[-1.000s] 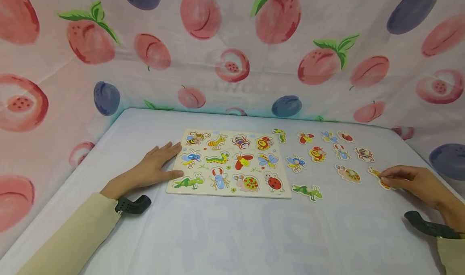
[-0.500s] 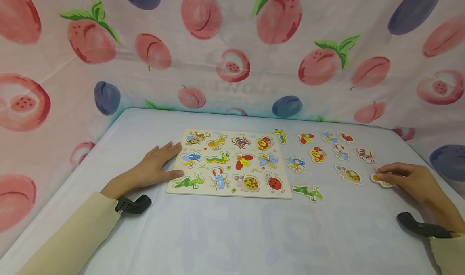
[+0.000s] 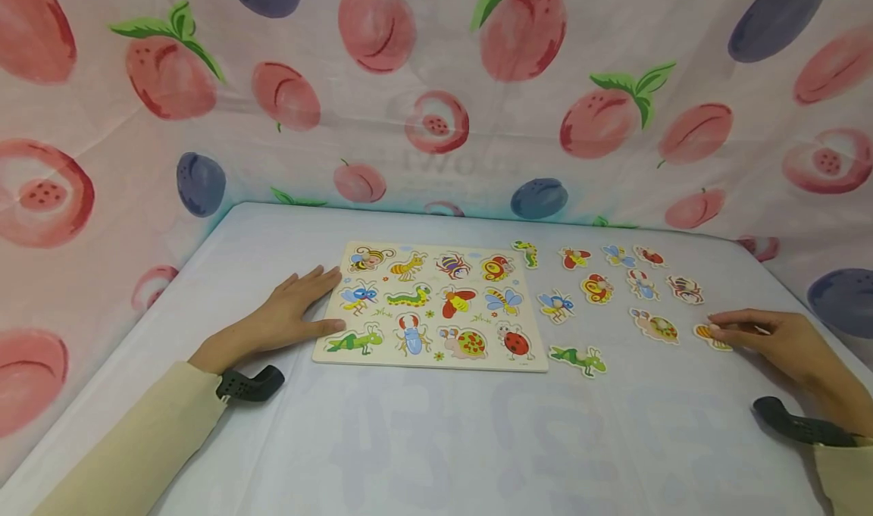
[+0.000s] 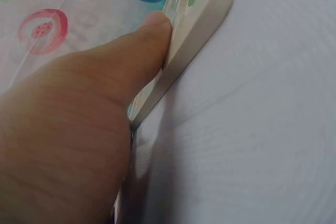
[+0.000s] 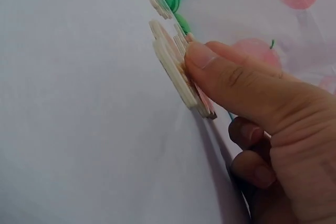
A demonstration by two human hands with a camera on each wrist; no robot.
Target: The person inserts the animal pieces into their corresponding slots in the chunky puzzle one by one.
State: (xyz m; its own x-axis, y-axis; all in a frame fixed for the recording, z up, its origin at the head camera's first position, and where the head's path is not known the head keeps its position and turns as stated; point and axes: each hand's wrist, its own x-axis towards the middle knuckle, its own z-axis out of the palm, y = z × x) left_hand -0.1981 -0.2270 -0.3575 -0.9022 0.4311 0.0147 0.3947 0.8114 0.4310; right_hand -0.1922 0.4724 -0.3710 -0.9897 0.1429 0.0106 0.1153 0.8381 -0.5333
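A pale wooden puzzle board with several colourful insect pictures lies flat on the white table. My left hand rests spread at its left edge, thumb on the lower left corner. At the far right, my right hand pinches a yellow-orange striped insect puzzle piece between thumb and index finger, low over the table. In the right wrist view, the thumb tip sits at the middle of the piece, whose pale edge faces the camera. The other fingers curl beneath the palm.
Loose puzzle pieces lie right of the board: a snail, a grasshopper, a mosquito, a spider, a caterpillar and several others. A fruit-printed cloth hangs behind the table.
My right hand has shifted slightly left, and the striped insect piece in its fingers has turned. My left hand and the board have stayed put.
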